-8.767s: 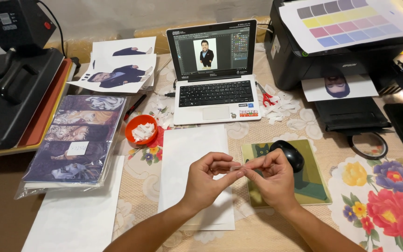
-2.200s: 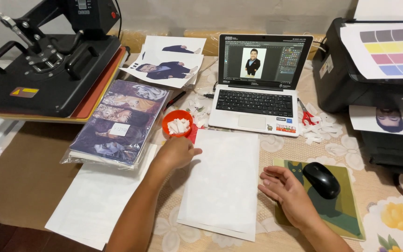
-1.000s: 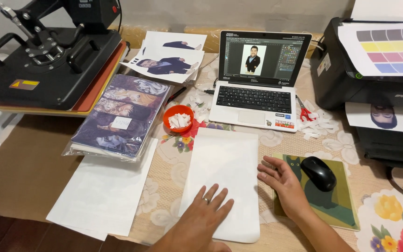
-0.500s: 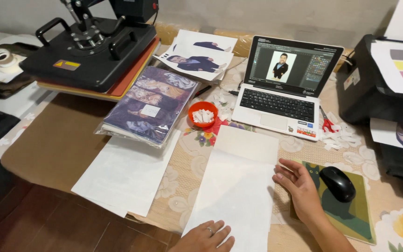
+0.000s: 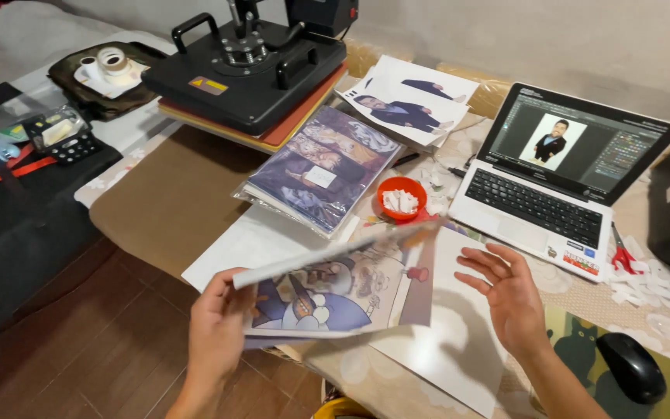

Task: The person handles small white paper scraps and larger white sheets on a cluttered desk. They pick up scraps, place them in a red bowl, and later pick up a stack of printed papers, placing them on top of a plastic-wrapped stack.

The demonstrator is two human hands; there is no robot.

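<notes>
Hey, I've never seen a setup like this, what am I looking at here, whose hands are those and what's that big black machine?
The picture comes from a camera worn on a person's head, looking down at that person's own two bare hands. The left hand holds a stack of printed picture sheets, lifted and tilted above the table edge. The right hand is open, holds nothing, and hovers over a blank white sheet. The black machine at the back looks like a flat heat press with a handle on top. Beside it lie a bagged pack of prints, a small orange bowl with white bits, an open laptop showing a portrait, and a black mouse on a green pad.
</notes>
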